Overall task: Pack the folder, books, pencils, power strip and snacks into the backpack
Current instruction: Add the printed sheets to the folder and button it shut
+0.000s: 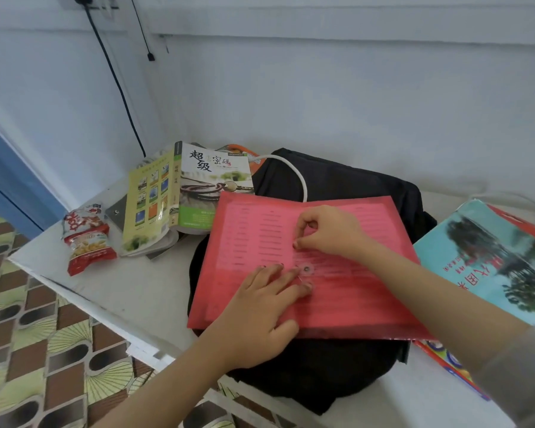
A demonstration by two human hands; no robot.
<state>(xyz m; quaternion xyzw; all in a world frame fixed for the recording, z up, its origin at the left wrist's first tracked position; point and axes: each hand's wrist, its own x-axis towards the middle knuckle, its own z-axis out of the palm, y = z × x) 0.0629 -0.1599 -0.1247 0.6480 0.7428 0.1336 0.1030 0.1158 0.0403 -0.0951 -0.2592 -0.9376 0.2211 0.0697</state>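
White table [142,291] shoved into a pale corner, loud patterned floor tiles below, that's what I had on the head cam. The black backpack [337,186] lay flat on it, and the red folder [250,230] sat right on top, not inside yet.

Left hand [260,313] was spread flat, straight fingers pressing the folder down beside the round clasp [306,269]. Right hand [328,233] had thumb and fingertips pinched together on the flap just above it. I'd guess on the tie string, but I couldn't make that out.

My take: the folder looked thin, light and floppy, with a slick plastic skin. I'd grab it by a long edge so it doesn't buckle or slide off.

Snack bag [87,239] and a splayed book [167,199] waited on the left.
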